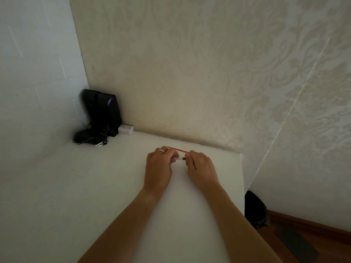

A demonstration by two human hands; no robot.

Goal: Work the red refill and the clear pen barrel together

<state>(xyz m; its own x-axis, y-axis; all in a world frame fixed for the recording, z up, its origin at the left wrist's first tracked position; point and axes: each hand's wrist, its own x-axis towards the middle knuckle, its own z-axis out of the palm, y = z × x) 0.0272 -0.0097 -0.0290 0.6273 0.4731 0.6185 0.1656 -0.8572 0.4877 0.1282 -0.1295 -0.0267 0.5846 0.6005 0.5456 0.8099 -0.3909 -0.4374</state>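
Near the desk's (95,186) far edge, our left hand (158,165) and right hand (201,168) pinch a clear pen (179,158); loosened parts could roll off.

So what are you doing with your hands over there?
A person holds a thin clear pen with a dark end over the white table. The left hand and right hand each pinch one end of it. A thin red stick lies just behind the hands. Black speakers and a small white box sit in the corner.
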